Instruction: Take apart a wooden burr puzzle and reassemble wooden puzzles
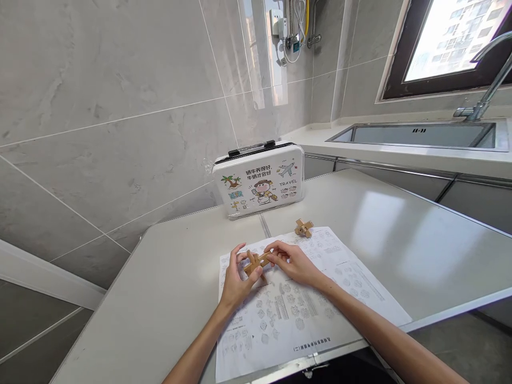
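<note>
Both hands work over a printed instruction sheet (288, 330) spread on the table. My left hand (239, 280) is closed around a partly joined wooden interlocking puzzle (255, 262), thumb in front and fingers behind. With thumb and fingertips, my right hand (294, 261) pinches a wooden piece (265, 258) at the right side of that puzzle. Whether this piece is joined to the rest cannot be made out. Beyond the hands, a second small wooden puzzle (304, 228), cross-shaped with crossing bars, rests at the sheet's far edge.
A white cartoon-printed case (260, 184) in clear wrap stands upright at the back of the folding table (172, 288), near the tiled wall. Behind on the right are a counter with a sink (416, 136) and a tap (486, 98). The table's front edge lies close to my forearms.
</note>
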`<state>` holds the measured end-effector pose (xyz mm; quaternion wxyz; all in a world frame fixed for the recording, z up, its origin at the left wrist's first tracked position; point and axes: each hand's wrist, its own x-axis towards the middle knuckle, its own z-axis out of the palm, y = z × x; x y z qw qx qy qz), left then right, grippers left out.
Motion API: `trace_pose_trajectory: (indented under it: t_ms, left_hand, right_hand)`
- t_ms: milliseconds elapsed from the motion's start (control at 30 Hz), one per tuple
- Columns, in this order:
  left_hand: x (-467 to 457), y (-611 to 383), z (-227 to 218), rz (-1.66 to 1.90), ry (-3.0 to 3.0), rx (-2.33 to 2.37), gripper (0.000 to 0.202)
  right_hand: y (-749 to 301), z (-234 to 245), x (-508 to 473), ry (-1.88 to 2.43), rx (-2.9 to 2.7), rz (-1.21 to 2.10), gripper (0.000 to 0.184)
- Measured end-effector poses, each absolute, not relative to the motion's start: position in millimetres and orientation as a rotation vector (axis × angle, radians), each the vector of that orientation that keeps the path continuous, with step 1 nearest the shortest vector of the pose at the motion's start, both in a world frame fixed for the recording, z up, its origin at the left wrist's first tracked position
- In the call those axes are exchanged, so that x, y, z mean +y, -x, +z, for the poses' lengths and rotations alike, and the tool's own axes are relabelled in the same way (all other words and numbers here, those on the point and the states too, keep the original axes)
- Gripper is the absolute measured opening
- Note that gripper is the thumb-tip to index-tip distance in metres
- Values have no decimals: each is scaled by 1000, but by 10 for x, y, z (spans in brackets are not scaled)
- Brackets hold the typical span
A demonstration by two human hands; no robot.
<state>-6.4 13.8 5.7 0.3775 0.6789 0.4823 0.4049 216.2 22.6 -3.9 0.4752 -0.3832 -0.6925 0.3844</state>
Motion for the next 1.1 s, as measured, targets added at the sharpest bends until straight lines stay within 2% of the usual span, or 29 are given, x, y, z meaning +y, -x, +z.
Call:
trace_pose_trajectory:
  t_ms: [600, 1100]
  left_hand:
    - [128, 50, 70, 1052, -1707, 1168, 59]
    - [219, 89, 142, 1319, -1557, 1435, 55]
  right_hand:
    - [-2184, 30, 189, 905, -1710, 945, 30]
    - [-2170, -6, 209, 1005, -1665, 874, 32]
